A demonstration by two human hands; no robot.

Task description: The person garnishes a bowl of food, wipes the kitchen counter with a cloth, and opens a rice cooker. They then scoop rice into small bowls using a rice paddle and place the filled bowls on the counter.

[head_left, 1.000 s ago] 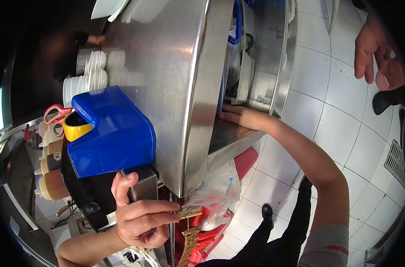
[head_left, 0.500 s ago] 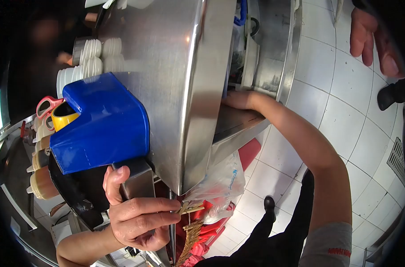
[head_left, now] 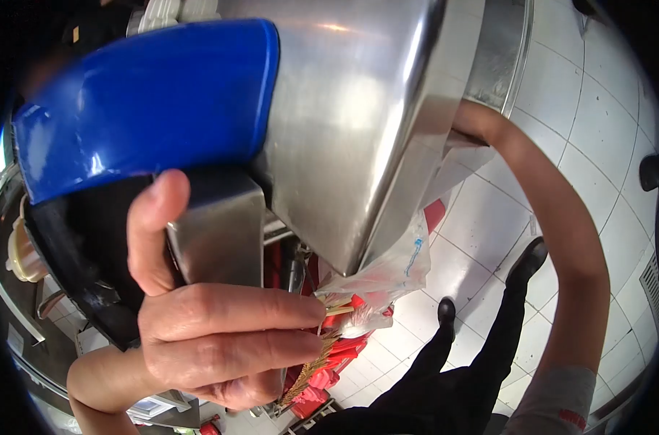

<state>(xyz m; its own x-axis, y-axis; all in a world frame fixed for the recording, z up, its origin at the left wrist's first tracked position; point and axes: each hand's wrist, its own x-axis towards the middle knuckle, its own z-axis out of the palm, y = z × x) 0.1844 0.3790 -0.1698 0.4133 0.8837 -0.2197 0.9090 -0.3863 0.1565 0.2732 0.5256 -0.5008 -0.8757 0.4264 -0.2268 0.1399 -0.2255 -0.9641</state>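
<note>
Clearly, the left hand [head_left: 213,344] has its thumb [head_left: 157,210] spread from its fingers [head_left: 246,313], the metal box [head_left: 220,235] just beside them at twelve o'clock; beneath the tabletop [head_left: 336,138], at two o'clock, the right hand's state cannot be told.

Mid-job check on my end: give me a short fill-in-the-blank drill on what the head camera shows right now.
1. The big glossy holder above the left hand in the picture is coloured ____.
2. The hand whose fingers are hidden behind the steel counter is the person's ____ hand.
3. The lettering on the grey sleeve is coloured ____.
4. The floor is laid with white ____.

Missing words: blue; right; red; tiles.
</note>
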